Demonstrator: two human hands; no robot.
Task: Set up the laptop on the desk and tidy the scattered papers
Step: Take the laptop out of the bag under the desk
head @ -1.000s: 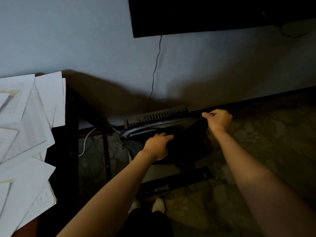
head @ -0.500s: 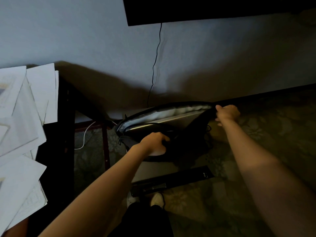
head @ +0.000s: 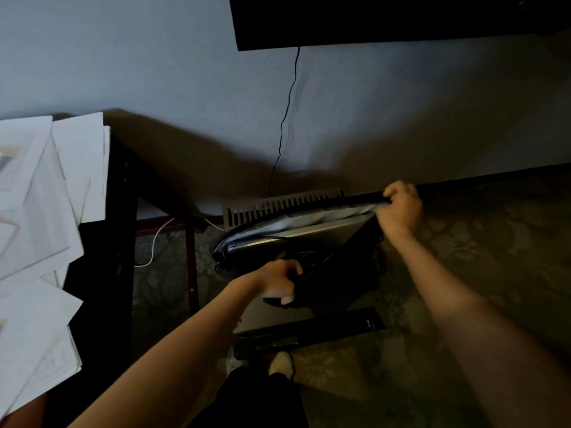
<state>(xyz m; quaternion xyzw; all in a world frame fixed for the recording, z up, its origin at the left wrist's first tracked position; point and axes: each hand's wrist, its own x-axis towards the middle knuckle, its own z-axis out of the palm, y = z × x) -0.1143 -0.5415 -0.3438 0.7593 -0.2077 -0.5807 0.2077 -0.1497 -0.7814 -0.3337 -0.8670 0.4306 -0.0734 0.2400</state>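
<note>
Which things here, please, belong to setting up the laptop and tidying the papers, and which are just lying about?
Job: laptop, black bag, left hand and right hand gripping the bag, scattered papers, desk.
Lying about: dark screen on the wall, hanging cable, slotted panel, black bar on the floor.

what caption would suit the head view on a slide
Left hand and right hand hold open a black fabric bag, baring a flat silver laptop; white papers litter the dark desk
</note>
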